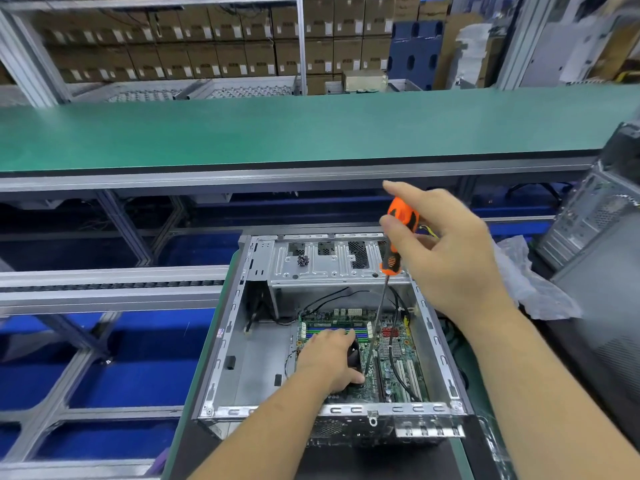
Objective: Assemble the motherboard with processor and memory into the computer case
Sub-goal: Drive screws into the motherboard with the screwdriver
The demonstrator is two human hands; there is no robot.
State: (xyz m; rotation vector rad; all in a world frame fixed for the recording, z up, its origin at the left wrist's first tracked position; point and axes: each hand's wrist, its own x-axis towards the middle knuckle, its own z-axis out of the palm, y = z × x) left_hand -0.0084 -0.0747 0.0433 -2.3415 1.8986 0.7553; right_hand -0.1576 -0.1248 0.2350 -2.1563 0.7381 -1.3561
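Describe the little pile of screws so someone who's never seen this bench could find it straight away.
Start at the open computer case by the green bench. Along its far side runs a perforated metal drive bay shelf. The cluster of dark screws sits on the shelf's left part, the only loose dark clump on bare silver metal.

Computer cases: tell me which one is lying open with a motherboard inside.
The computer case under both hands, lying open-topped with the motherboard showing. The other case, far right, shows only its outside.
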